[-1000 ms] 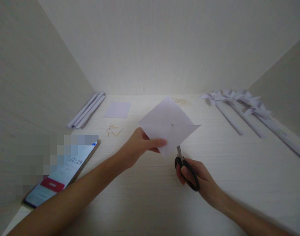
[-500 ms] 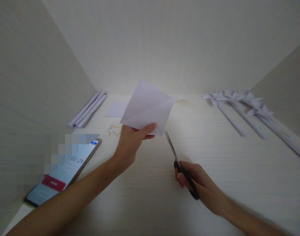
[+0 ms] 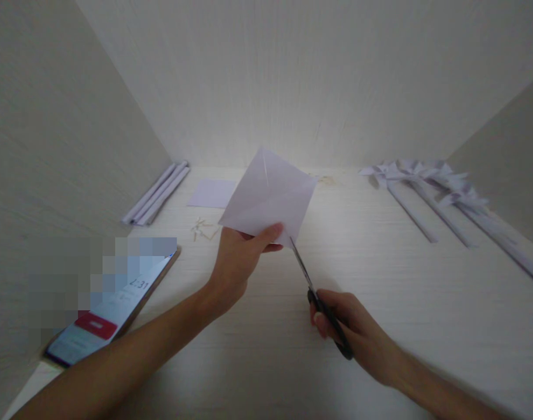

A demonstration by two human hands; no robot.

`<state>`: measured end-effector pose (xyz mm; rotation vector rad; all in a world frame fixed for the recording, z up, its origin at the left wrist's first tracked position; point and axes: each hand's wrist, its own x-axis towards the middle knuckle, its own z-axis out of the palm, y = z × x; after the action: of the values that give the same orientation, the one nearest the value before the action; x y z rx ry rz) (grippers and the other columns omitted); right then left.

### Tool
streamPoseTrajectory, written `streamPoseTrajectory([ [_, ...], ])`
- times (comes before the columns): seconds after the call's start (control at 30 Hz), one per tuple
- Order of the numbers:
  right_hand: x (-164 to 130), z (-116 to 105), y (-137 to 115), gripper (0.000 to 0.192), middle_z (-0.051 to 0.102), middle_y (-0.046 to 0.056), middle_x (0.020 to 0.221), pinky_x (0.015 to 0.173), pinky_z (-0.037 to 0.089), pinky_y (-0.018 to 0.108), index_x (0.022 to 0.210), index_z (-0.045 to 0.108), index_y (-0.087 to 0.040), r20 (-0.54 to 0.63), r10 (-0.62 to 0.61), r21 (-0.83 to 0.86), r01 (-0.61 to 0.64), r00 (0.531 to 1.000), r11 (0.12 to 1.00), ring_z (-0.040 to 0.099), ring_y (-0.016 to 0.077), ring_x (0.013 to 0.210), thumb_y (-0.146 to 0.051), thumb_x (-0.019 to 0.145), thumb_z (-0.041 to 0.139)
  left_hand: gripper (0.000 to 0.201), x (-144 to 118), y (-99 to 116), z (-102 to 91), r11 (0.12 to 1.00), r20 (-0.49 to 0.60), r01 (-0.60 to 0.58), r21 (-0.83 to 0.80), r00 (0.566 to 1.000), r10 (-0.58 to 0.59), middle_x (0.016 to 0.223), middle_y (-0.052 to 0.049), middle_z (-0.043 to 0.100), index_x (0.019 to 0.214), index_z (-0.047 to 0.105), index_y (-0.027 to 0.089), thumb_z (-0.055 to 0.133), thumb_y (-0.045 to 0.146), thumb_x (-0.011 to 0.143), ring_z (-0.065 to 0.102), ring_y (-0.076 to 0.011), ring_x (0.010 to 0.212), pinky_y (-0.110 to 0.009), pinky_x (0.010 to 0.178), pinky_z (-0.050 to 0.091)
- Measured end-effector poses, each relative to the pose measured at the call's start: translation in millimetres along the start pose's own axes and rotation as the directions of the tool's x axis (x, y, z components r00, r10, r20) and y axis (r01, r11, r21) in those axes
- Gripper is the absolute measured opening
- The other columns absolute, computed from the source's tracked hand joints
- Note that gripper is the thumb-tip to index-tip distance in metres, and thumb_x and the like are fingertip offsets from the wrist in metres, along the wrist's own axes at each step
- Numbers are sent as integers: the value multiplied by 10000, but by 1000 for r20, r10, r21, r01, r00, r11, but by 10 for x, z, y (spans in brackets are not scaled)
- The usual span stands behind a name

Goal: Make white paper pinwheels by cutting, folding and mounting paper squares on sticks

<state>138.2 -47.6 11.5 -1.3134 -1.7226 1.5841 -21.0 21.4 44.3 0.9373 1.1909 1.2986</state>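
My left hand (image 3: 240, 256) pinches a white square sheet of paper (image 3: 270, 195) by its lower edge and holds it up above the desk, tilted like a diamond with creases across it. My right hand (image 3: 343, 326) grips black-handled scissors (image 3: 316, 300). The blades point up and left, and their tip meets the paper's lower corner beside my left thumb.
A phone (image 3: 107, 315) with a lit screen lies at the left. Rolled paper tubes (image 3: 155, 195) rest by the left wall, a small paper square (image 3: 211, 193) and several small pins (image 3: 204, 231) behind my hand. Finished paper pinwheels (image 3: 428, 186) on sticks lie at the right.
My left hand lifted the sheet off the scissors and turned it, bringing another corner down. The scissors slid out from under the paper, and their tip now touches the lower corner.
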Motion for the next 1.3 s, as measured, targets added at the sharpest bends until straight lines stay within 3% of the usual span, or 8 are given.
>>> streamPoseTrajectory([
  [0.57, -4, 12, -13, 416, 330, -37, 540, 429, 246, 214, 579, 376, -177, -3, 2, 32, -1, 1000, 999, 296, 83, 496, -554, 753, 405, 406, -19, -49, 0, 999, 3, -43, -27, 999, 43, 885, -55, 642, 950, 602, 147, 680, 253, 566, 604, -160, 724, -250, 554, 542],
  [1.3, -18, 18, -1, 424, 328, -38, 536, 434, 249, 213, 575, 379, -176, -8, 4, 36, -3, 1000, 999, 306, 83, 496, -559, 755, 400, 405, -41, -40, 18, 999, -19, -18, -44, 1000, 18, 833, -38, 649, 939, 601, 149, 683, 248, 556, 603, -150, 708, -251, 583, 535],
])
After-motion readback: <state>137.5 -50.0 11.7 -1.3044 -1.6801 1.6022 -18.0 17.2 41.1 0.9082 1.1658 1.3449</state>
